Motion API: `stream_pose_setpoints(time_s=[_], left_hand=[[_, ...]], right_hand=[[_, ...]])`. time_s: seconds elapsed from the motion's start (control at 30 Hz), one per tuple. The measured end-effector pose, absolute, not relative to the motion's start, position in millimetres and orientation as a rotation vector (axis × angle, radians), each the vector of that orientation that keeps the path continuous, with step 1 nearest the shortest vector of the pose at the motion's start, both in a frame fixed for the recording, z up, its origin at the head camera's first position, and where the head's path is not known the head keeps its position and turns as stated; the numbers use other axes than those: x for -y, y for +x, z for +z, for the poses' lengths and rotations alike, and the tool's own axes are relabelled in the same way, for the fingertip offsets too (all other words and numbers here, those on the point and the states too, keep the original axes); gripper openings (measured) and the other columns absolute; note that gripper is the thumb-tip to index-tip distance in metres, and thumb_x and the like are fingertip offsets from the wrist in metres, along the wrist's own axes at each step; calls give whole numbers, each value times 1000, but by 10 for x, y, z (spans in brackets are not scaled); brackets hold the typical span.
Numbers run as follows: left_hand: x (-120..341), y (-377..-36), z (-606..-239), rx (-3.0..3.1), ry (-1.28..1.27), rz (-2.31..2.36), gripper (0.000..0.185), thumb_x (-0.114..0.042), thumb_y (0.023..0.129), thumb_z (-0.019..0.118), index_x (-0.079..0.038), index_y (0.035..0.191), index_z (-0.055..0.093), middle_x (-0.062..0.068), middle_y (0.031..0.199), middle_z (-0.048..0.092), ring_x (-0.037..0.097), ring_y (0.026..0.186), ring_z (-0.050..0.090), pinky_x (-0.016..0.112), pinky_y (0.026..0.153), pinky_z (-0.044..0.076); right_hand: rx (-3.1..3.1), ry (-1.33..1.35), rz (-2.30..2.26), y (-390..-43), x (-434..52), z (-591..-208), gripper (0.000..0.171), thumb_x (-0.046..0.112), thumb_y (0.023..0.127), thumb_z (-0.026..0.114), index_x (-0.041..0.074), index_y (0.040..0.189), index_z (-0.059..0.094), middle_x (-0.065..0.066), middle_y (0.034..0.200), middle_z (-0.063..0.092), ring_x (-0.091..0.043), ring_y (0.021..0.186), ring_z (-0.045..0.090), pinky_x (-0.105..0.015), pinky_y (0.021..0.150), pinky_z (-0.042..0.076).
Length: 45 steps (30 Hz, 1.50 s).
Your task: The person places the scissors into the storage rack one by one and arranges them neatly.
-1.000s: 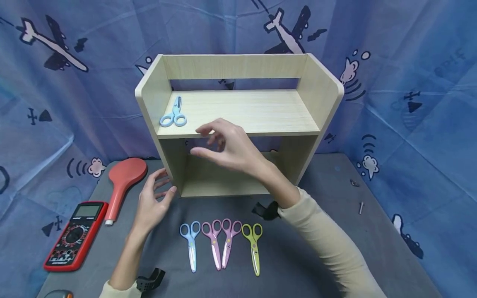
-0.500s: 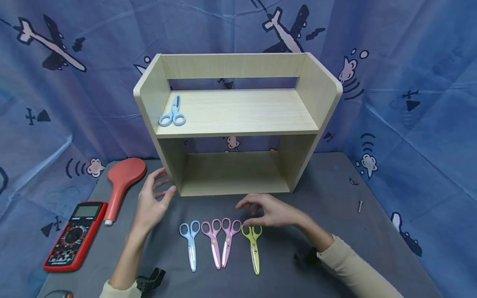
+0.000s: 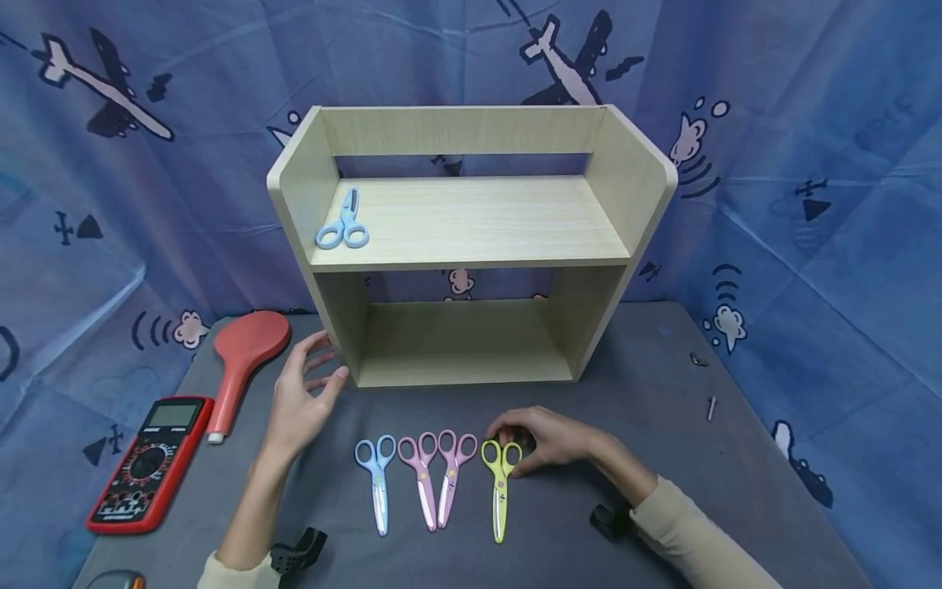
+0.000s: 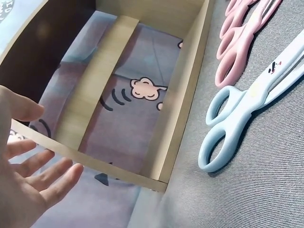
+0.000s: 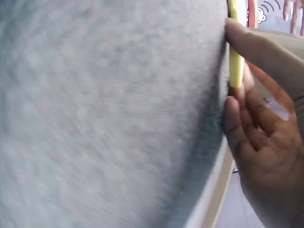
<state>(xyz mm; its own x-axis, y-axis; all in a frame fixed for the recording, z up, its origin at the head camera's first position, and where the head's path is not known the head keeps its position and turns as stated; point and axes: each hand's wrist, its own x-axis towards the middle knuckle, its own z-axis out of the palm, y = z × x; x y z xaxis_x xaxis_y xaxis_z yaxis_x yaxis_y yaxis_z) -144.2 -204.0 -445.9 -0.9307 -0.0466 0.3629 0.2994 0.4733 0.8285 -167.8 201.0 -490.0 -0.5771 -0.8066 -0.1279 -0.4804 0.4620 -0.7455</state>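
Note:
My right hand (image 3: 548, 438) pinches the handle loops of a pair of yellow scissors (image 3: 500, 491), whose blades point toward me at the table. In the right wrist view, thumb and fingers lie on either side of the yellow handle (image 5: 236, 69). Left of it lie two pairs of pink scissors (image 3: 423, 483) and a pair of blue scissors (image 3: 378, 483). My left hand (image 3: 302, 401), fingers loosely spread, is at the lower left side of a wooden shelf (image 3: 471, 263); whether it touches is unclear. Another pair of light blue scissors (image 3: 346, 222) lies at the left on the upper board.
A red multimeter (image 3: 150, 466) and a red paddle-shaped object with a handle (image 3: 246, 352) lie at the left of the grey table. A small screw (image 3: 711, 408) and a small dark piece (image 3: 698, 360) are at the right. A patterned blue curtain (image 3: 795, 164) hangs behind.
My right hand has come down from in front of the upper board to the yellow scissors and grips them; they have turned slightly. The left hand has stayed by the shelf.

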Motion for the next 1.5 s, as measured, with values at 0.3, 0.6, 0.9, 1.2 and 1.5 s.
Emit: stream_pose_setpoints(time_s=[0.3,0.6,0.9,1.2,1.5], left_hand=[[2042,-1441,-4459,2385,-218,-1451,64,-2,102,71,-1,160,44,26,156,55,49,140,62,67,100,59],[2031,-1442,-4451,2384,-223,-1444,64,-2,102,70,0,160,43,27,156,55,49,139,62,67,100,59],[2026,-1437,-4450,2399,-198,-1441,65,-2,102,70,-1,161,43,26,157,54,49,140,62,66,101,59],[2031,-1433,-4451,2402,-200,-1446,64,-3,103,70,-1,161,42,26,157,53,49,141,61,67,101,58],[2035,-1430,-4465,2404,-205,-1438,65,-5,103,70,-2,161,43,25,157,54,47,141,62,65,101,59]], right_hand=[[-2108,-1006,-808,-1627,-2105,-4696,58,21,77,100,19,128,71,2,96,65,-3,75,55,-16,65,48],[-1706,-915,-745,-1660,-2192,-4483,52,14,88,90,13,137,73,2,105,67,3,74,54,-12,68,46],[-1760,-929,-852,-1584,-2175,-4010,58,13,87,90,8,140,69,4,108,68,1,76,63,-15,69,57],[-2183,-1278,-1152,-1622,-1943,-3144,58,16,86,94,10,139,70,-5,117,73,-15,99,67,-28,85,63],[-2627,-1279,-1368,-2032,-1494,-2471,68,7,80,96,4,141,68,-13,119,73,-19,89,70,-21,84,64]])
